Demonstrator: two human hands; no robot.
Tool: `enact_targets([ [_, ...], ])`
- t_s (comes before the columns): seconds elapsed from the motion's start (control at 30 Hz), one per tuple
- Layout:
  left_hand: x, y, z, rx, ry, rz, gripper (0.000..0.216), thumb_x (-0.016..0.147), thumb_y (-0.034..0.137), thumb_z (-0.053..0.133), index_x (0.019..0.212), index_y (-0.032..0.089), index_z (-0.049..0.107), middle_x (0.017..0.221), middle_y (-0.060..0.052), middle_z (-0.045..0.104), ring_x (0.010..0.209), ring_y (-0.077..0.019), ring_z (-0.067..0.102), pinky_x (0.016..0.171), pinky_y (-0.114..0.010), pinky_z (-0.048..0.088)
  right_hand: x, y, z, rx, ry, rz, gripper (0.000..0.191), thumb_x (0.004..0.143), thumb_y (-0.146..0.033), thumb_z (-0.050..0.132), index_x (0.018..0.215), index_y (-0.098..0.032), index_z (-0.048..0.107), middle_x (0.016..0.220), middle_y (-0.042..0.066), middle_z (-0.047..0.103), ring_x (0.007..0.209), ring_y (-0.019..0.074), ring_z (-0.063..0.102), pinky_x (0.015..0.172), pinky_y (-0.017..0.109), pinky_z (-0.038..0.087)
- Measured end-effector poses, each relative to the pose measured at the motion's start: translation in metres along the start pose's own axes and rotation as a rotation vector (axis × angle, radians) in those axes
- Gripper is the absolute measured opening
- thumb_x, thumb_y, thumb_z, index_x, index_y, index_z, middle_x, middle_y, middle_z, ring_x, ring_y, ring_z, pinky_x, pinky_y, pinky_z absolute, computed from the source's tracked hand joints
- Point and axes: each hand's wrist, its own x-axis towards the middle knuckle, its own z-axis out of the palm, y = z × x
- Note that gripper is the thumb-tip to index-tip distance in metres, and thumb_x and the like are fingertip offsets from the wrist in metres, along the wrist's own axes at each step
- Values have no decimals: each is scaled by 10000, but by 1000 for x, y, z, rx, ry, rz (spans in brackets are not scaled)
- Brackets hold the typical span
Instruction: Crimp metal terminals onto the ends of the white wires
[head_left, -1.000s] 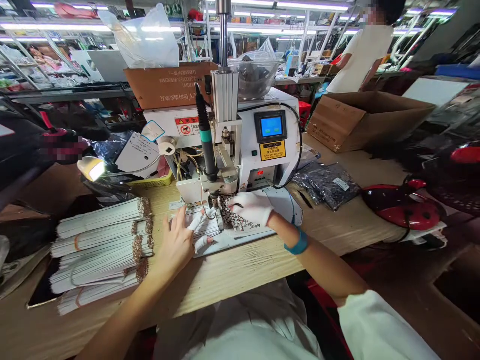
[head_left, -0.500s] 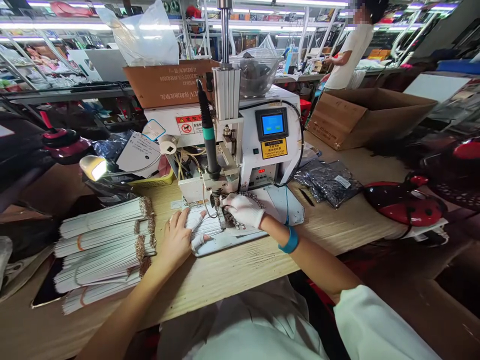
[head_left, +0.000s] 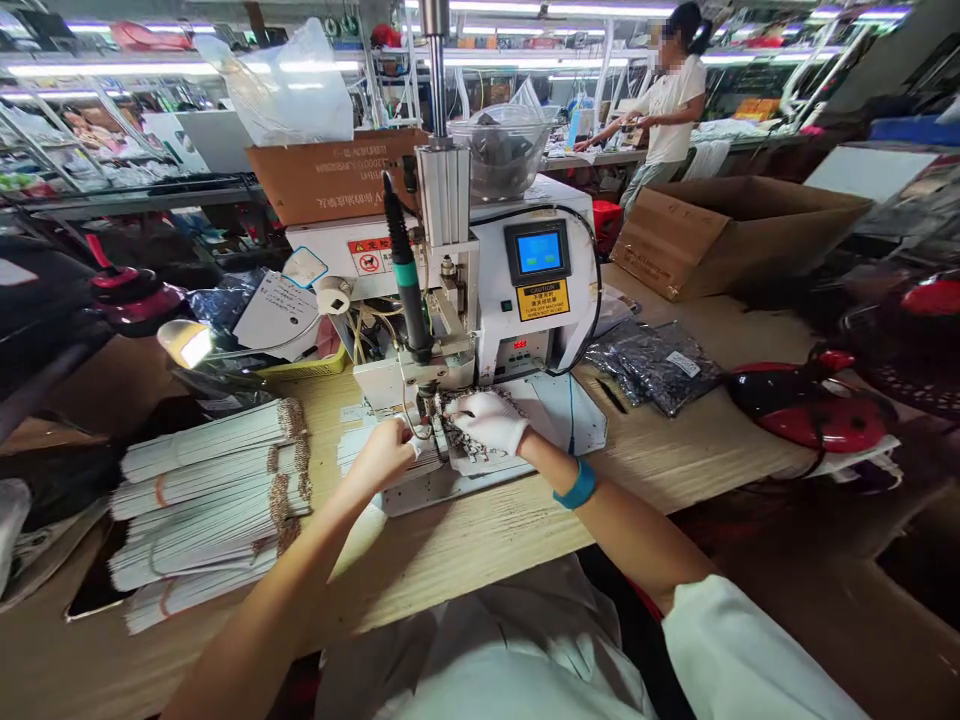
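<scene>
My left hand (head_left: 382, 455), its fingers curled, grips a sheaf of white strips (head_left: 358, 450) close to the foot of a white benchtop stud-setting machine (head_left: 529, 300). My right hand (head_left: 487, 420), in a white glove, presses on a strip set with small metallic studs (head_left: 480, 440) right beside the needle area. The strip's far end runs across the machine's white base plate (head_left: 559, 405). My left fingertips partly hide the foot. Bundles of white strips with copper-coloured beaded ends (head_left: 210, 500) lie on the table, left of my left hand.
The wooden table (head_left: 480, 530) also holds bags of dark stones (head_left: 660, 370), a red-and-black appliance (head_left: 810, 415) and a lit lamp (head_left: 187, 345). A cardboard box (head_left: 720, 235) stands at the right. A co-worker (head_left: 671, 110) stands at a far bench.
My left hand has curled and shifted towards the machine foot, gathering the white strips. My right hand has barely moved. The co-worker has moved farther away.
</scene>
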Motion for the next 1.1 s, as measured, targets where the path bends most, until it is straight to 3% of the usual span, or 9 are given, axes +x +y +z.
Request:
enact_targets([
  [0.17,-3,2,-1,-20,-49,-12,93,676,186,480,586,163,480,504,44,368,518,-91,352,481,-194,213,-4,-7,0,16,-12,5,294,883,-334,497,1092,-138,562,1097,79,574,949,195,571,816,392,472],
  [0.4,8,1,2,-61,-87,33,112,630,120,452,552,176,392,514,46,316,501,-85,308,467,-202,203,-11,-7,5,36,-2,41,310,879,-322,507,1126,-137,536,1120,78,550,952,203,566,794,389,487],
  [0.5,5,5,-2,-42,-106,90,159,595,72,413,534,181,315,526,50,278,505,-80,283,472,-200,196,-12,-9,2,28,24,-9,239,880,-292,501,1038,-133,586,1041,75,597,904,178,580,791,360,477],
  [0.63,0,11,-3,12,-28,98,199,560,44,407,521,179,266,525,53,237,504,-77,272,479,-201,195,-6,-3,5,72,77,-100,209,834,-156,463,840,-142,672,853,63,676,835,169,601,778,278,447],
  [0.83,2,8,3,107,78,62,224,574,46,424,510,179,256,513,53,186,485,-76,245,471,-219,156,4,7,17,230,100,-97,276,782,-154,443,891,-159,696,861,54,701,813,180,615,745,273,446],
  [0.93,0,8,-1,133,66,51,183,596,51,444,517,171,331,502,52,245,491,-78,298,474,-205,194,-1,5,12,236,83,-99,281,765,-138,447,882,-149,703,872,54,704,812,179,616,741,268,440],
  [1.03,-10,0,-9,139,50,39,97,661,99,482,586,158,464,523,33,393,533,-104,408,513,-204,281,-8,12,-7,211,97,-87,266,805,-226,458,885,-167,705,845,38,706,781,174,616,696,254,436],
  [1.1,-20,-14,-10,184,168,118,86,752,216,501,764,155,561,678,-19,547,651,-148,505,604,-233,373,-12,22,-21,163,186,-31,261,807,-281,485,918,-190,704,903,30,703,827,176,615,705,248,433],
])
